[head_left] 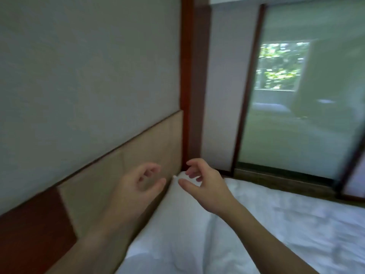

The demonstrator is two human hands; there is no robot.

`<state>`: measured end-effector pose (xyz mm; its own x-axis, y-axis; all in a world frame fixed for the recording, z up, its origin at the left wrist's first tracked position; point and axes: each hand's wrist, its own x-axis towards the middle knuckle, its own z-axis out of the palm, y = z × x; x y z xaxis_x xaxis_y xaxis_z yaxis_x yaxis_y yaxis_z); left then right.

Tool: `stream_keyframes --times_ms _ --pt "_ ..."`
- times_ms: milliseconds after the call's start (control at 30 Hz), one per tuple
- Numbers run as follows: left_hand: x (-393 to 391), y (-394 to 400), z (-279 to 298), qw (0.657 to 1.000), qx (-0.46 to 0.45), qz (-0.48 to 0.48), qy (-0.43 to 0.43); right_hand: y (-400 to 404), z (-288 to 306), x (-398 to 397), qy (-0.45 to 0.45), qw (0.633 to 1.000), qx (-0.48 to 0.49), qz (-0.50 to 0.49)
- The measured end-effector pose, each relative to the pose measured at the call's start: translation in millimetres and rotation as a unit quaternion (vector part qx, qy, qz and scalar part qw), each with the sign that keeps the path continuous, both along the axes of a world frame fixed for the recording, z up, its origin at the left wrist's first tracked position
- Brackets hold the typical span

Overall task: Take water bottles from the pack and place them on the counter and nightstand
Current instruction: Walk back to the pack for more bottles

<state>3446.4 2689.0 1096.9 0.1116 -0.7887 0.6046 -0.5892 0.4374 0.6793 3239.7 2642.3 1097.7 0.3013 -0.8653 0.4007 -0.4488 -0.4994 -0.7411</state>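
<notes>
No water bottle, pack, counter or nightstand is in view. My left hand (139,182) hovers in front of the beige headboard panel, fingers loosely curled, holding nothing. My right hand (203,180) hovers just above the top corner of a white pillow (177,210), fingers loosely curled and thumb apart, with nothing in its grasp. Both hands are close together, a small gap between them. The frame is blurred by motion.
A bed with white bedding (286,224) fills the lower right. A padded beige headboard (126,161) with a dark wooden section (29,230) runs along the left wall. A wooden post (186,80) and a frosted glass sliding panel (300,95) stand behind.
</notes>
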Motion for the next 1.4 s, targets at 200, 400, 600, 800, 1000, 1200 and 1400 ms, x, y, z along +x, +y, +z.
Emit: stream_keyframes --times_ms 200,400,600,800,1000,1200,1400 --pt "-225.4 -8.4 11.6 0.963 -0.006 -0.269 -0.015 108.2 16.8 -227.5 0.010 0.960 -0.021 -0.280" --pt "-453.2 74.2 31.9 0.871 -0.004 -0.492 0.003 275.3 31.7 -401.5 0.001 0.865 -0.042 -0.501" --pt "-646.6 201.3 38.7 0.770 -0.020 -0.637 -0.011 439.7 27.4 -533.5 -0.004 0.763 -0.051 -0.645" --pt "-807.4 332.5 35.7 0.693 -0.006 -0.721 -0.014 584.9 35.0 -655.0 0.015 0.691 -0.056 -0.721" --pt "-923.6 428.8 53.6 0.641 0.002 -0.768 0.009 684.7 51.9 -740.0 -0.034 0.633 -0.082 -0.769" --pt "-1023.3 479.0 51.5 0.605 0.002 -0.796 0.004 733.9 40.6 -819.1 -0.041 0.598 -0.072 -0.797" --pt "-1147.4 498.6 30.1 0.585 0.012 -0.811 -0.016 751.9 21.2 -926.8 -0.036 0.566 -0.052 -0.822"
